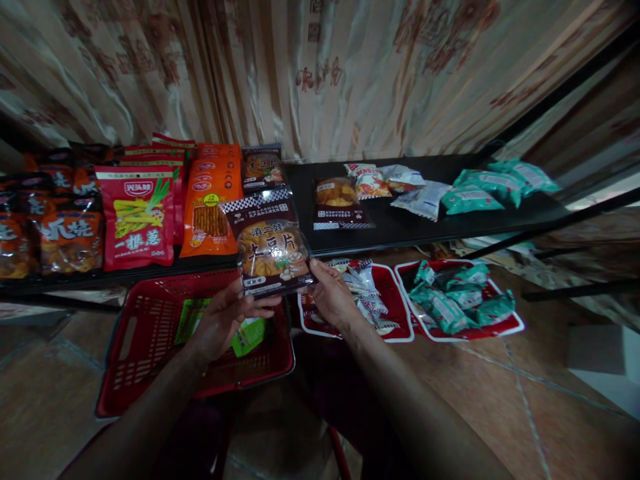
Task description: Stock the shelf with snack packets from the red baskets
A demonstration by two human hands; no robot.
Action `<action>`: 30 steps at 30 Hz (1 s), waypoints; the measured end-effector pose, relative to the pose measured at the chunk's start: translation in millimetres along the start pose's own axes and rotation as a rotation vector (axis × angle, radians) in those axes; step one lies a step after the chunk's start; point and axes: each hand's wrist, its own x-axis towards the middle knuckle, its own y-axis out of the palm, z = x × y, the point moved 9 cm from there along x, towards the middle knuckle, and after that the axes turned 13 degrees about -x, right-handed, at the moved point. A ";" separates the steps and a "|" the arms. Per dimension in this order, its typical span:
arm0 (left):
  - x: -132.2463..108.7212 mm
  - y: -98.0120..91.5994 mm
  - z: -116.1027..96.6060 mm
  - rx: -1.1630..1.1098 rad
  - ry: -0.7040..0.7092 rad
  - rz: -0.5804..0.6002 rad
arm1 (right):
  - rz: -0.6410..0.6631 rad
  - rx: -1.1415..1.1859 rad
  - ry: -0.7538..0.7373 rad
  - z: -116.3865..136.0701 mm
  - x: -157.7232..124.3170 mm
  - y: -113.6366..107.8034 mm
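Observation:
I hold a dark snack bag with a clear window showing chips (270, 247) in front of the black shelf (400, 223). My left hand (225, 320) cups its lower left corner from beneath, fingers closed on it. My right hand (330, 293) pinches its lower right edge. Below the bag sits a red plastic basket (145, 347) with a green packet (250, 333) inside. Two more bags of the same dark kind lie on the shelf (340, 203), one behind the held bag (263, 167).
Red (137, 217) and orange (213, 207) snack bags stand at the shelf's left, white packets (420, 197) and teal packets (480, 190) at its right. Two red trays on the tiled floor hold white packets (390, 300) and teal packets (505, 327). A patterned curtain hangs behind.

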 end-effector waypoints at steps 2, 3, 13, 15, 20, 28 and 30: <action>0.7 0.2 1.0 -0.021 -0.007 0.011 | 0.010 0.019 -0.001 0.8 -0.4 0.2; 1.0 0.0 1.1 -0.024 -0.006 0.012 | 0.016 0.029 0.000 0.8 -0.5 0.5; 3.4 -8.2 -3.9 -0.054 0.048 -0.059 | 0.056 0.070 0.021 -3.2 -0.8 -1.5; 3.5 -10.5 -4.0 -0.041 0.053 -0.082 | 0.072 0.064 0.017 -1.9 -1.8 -0.4; 8.2 -15.1 -1.1 -0.076 0.053 -0.092 | 0.090 0.051 -0.001 1.1 -3.9 1.3; 14.9 -18.3 -0.6 -0.178 0.117 -0.134 | 0.083 -0.014 -0.023 3.4 -2.7 -1.4; 14.8 -17.9 -3.2 -0.186 0.148 -0.131 | 0.066 0.001 -0.026 3.0 -2.2 -3.5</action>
